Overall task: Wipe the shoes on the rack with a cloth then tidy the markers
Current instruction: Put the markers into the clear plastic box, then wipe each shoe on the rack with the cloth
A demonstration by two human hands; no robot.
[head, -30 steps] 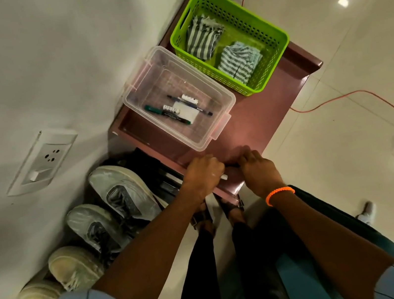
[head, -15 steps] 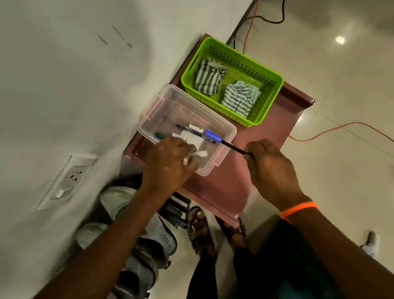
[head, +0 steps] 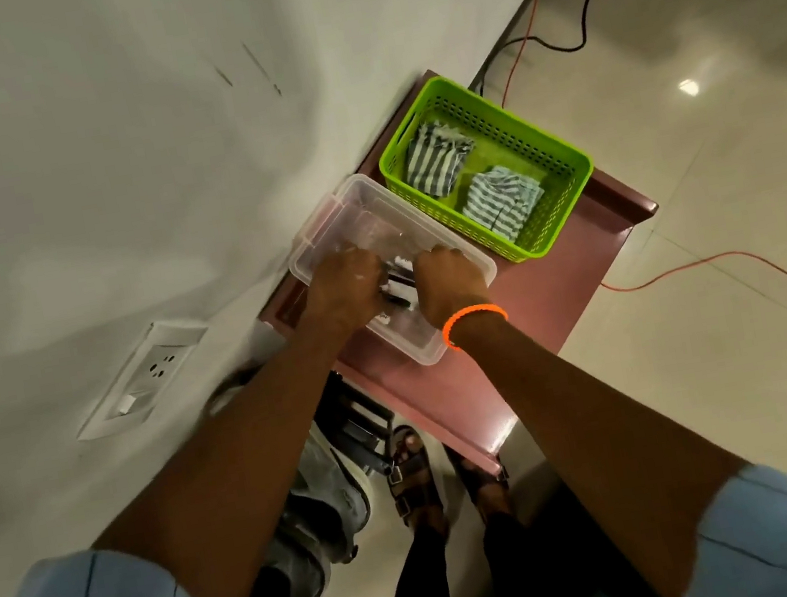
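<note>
Pink rack top point(head: 531, 327) beside a pale wall carries a clear, rigid plastic box point(head: 367, 214) and a green perforated basket point(head: 554, 151). Both hands, left point(head: 344, 296) and right point(head: 449, 283), curl over slim markers point(head: 400, 286) inside the box; whether either actually grips 1 I cannot tell. Best laid parallel and flat.

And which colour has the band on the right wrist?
Bright orange wristband, seen clearest in the head view.
</note>
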